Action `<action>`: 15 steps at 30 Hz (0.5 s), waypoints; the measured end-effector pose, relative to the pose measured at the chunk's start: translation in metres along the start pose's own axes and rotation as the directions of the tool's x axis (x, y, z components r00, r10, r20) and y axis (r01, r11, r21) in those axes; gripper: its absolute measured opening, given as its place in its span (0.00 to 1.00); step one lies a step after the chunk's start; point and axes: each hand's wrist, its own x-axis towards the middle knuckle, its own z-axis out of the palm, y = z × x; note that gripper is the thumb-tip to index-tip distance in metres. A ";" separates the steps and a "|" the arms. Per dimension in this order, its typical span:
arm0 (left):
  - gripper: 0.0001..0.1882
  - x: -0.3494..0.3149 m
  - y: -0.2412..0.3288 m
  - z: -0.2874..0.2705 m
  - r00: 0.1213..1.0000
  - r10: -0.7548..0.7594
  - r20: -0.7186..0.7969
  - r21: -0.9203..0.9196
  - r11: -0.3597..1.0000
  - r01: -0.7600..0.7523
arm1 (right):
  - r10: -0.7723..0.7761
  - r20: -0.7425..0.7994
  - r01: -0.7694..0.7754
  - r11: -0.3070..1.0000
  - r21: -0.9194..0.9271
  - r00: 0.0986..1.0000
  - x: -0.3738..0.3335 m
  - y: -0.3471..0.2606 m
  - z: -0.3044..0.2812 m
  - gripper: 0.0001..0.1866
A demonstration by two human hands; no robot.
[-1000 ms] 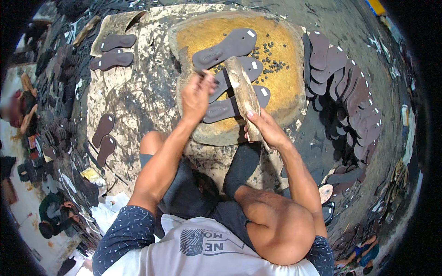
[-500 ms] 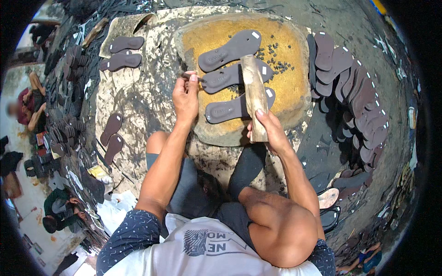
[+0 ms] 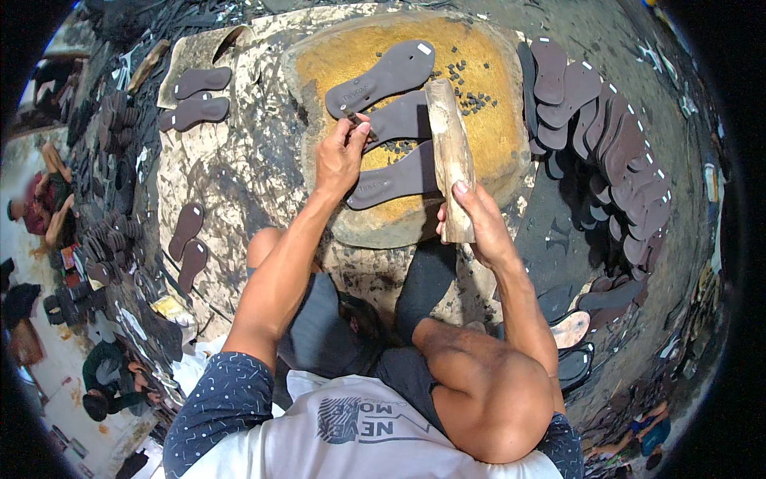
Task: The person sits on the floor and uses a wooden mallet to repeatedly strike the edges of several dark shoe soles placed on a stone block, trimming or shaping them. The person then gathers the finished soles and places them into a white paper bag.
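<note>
My left hand [image 3: 339, 164] is closed round a short dark metal punch [image 3: 349, 115], tilted over the toe-side or heel end of the middle sole; whether its tip touches is hidden by my fingers. In my right hand [image 3: 483, 223] is a rough wooden club [image 3: 449, 132], gripped at its near end and reaching across the soles. Three dark grey sandal soles lie side by side: a far one [image 3: 387, 76], a middle one [image 3: 405, 113] and a near one [image 3: 399, 174]. They rest on a yellow-topped stone block [image 3: 499, 140].
Small black cut bits [image 3: 477, 102] are scattered on the block. Overlapping brown soles [image 3: 630, 160] curve along the right. Pairs of soles [image 3: 201, 109] lie on the stained sheet [image 3: 255, 160] at left. Other people [image 3: 120, 375] sit at the far left and lower right.
My left hand has carried the punch right and slightly nearer, from beside the middle sole to over its end. The club stands a little more upright. The whole view has shifted slightly.
</note>
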 end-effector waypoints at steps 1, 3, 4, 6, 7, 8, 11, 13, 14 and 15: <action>0.11 0.000 0.001 0.000 1.000 0.025 -0.006 0.023 0.999 -0.025 | 0.004 0.002 -0.004 1.000 -0.009 1.000 -0.004 -0.009 0.002 0.23; 0.10 0.000 0.001 0.000 0.995 0.095 -0.011 0.100 0.991 -0.094 | -0.021 0.032 0.021 0.999 -0.028 0.999 -0.011 -0.035 0.008 0.23; 0.10 -0.002 0.000 0.000 0.993 0.113 -0.018 0.097 0.989 -0.111 | -0.025 0.030 0.027 0.998 -0.055 0.999 -0.016 -0.057 0.015 0.22; 0.10 -0.003 -0.004 -0.001 0.989 0.144 -0.039 0.099 0.985 -0.140 | -0.201 0.034 0.204 0.965 -0.165 0.979 -0.038 -0.108 0.036 0.21; 0.09 -0.005 -0.007 -0.001 0.980 0.196 -0.044 0.108 0.976 -0.191 | -0.387 0.044 0.386 0.895 -0.222 0.921 -0.051 -0.131 0.051 0.20; 0.09 -0.005 -0.009 -0.003 0.966 0.251 -0.056 0.119 0.963 -0.243 | -0.480 -0.042 0.453 0.851 -0.265 0.876 -0.066 -0.144 0.061 0.21; 0.09 -0.005 -0.011 -0.002 0.919 0.388 -0.065 0.160 0.913 -0.374 | -0.809 -0.071 0.812 0.583 0.017 0.583 -0.080 -0.135 0.081 0.30; 0.10 -0.002 -0.012 0.005 0.881 0.470 -0.055 0.163 0.875 -0.457 | -0.919 0.092 0.911 0.359 -0.201 0.382 -0.046 -0.075 0.048 0.30; 0.10 -0.002 -0.016 0.011 0.866 0.500 -0.019 0.199 0.850 -0.487 | -0.850 0.253 0.779 0.253 -0.574 0.463 -0.020 -0.030 0.020 0.31; 0.09 -0.006 -0.022 0.016 0.850 0.526 0.023 0.230 0.825 -0.517 | -0.595 0.214 0.463 0.305 -0.832 0.775 0.000 0.004 0.008 0.33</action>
